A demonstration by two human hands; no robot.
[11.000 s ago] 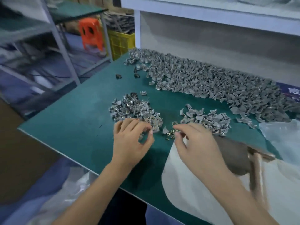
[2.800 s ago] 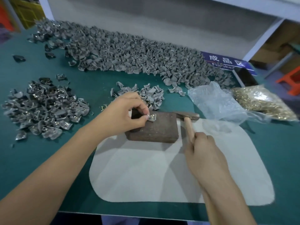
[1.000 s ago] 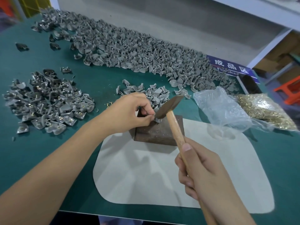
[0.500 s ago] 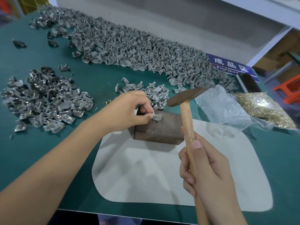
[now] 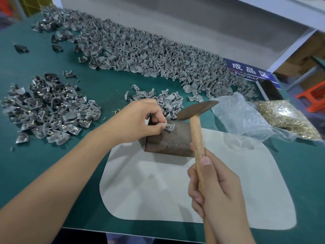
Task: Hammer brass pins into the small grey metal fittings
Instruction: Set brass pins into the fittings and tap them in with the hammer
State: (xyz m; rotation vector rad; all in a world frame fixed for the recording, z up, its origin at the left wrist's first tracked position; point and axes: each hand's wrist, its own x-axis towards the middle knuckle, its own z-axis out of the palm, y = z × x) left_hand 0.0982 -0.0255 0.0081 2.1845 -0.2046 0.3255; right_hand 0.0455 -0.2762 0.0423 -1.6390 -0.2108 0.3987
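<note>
Fingers [image 5: 161, 126] of L hand [image 5: 140, 118] pinch fitting [image 5: 169, 126] on block [image 5: 168, 140], R hand [image 5: 216, 196] grips hammer [image 5: 197, 127], green bench [image 5: 52, 155], white shelving [image 5: 297, 37].

L hand [image 5: 140, 118] pins fitting [image 5: 169, 126] on block [image 5: 168, 140], R hand [image 5: 218, 194] w/ hammer [image 5: 196, 111] raised.

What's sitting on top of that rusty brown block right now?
On the rusty block rests one small grey fitting with a brass pin in it, pinched by the left hand. The fingers cover its left edge. The hammer hangs above, not touching.
</note>
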